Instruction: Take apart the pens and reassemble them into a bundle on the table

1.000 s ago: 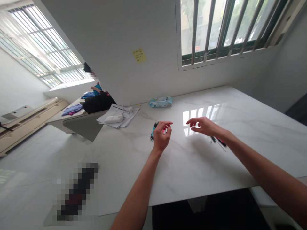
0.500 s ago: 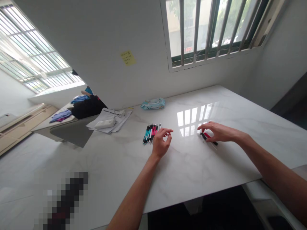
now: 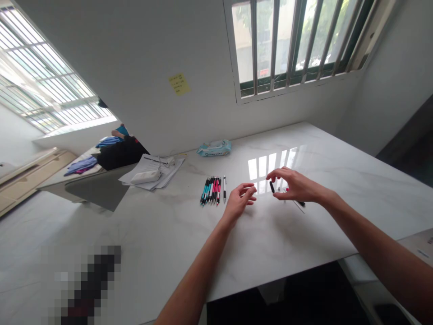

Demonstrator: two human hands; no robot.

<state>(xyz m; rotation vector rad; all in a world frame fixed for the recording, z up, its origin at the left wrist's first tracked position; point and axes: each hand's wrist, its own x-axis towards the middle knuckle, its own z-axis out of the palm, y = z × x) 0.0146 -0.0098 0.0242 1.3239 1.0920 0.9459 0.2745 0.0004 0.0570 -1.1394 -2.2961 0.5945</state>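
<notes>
Two bare hands held over a white marble tabletop (image 3: 341, 180), neither visibly touching it. Right hand (image 3: 295, 186): forearm enters from lower right, wrist turned inward, thumb and fingers (image 3: 282, 174) pinched together on a small black pen part (image 3: 272, 187), raised just above the stone. Beneath that hand lie a red piece (image 3: 287, 190) and a thin pale rod (image 3: 299, 205), both partly hidden, exact form unreadable. Left hand (image 3: 238, 201): forearm enters from lower centre, palm turned inward, fingers loosely curled and apart, nothing held. Nearest objects are a row of pens (image 3: 211, 190), teal and pink barrels side by side, with one white pen (image 3: 224, 188) just to its right. Farther back: loose papers (image 3: 171, 174) and a blue packet of wet wipes (image 3: 214, 147).

Risks: a light pinch could let the small black pen part slip; round parts may roll on polished stone if released carelessly. A low pass of the left hand could knock the row out of line. Window reflection (image 3: 270, 164) may mask thin pieces.
</notes>
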